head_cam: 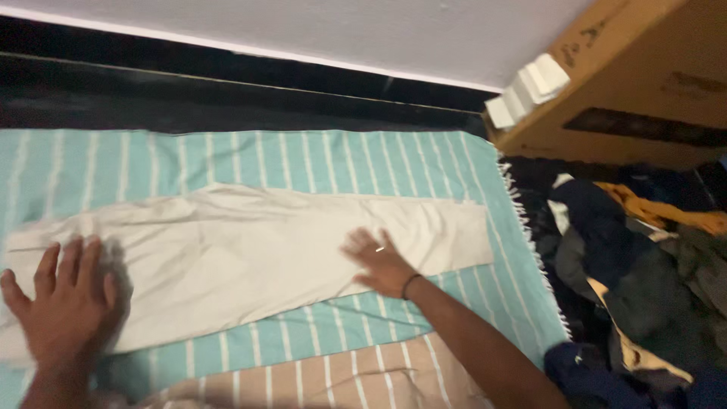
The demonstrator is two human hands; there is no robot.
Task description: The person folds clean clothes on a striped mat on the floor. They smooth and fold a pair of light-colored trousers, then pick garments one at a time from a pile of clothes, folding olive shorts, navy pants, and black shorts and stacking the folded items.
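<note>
The cream trousers (250, 257) lie flat on the teal striped sheet (303, 155), long axis running left to right. The left hand (64, 303) presses one end with fingers spread wide; the right hand (382, 265) rests flat and open nearer the other end, holding nothing.

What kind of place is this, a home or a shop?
Probably a room in a home: cream trousers lie flat on a striped teal cloth, a heap of dark clothes sits alongside, and a cardboard box stands by the wall.
</note>
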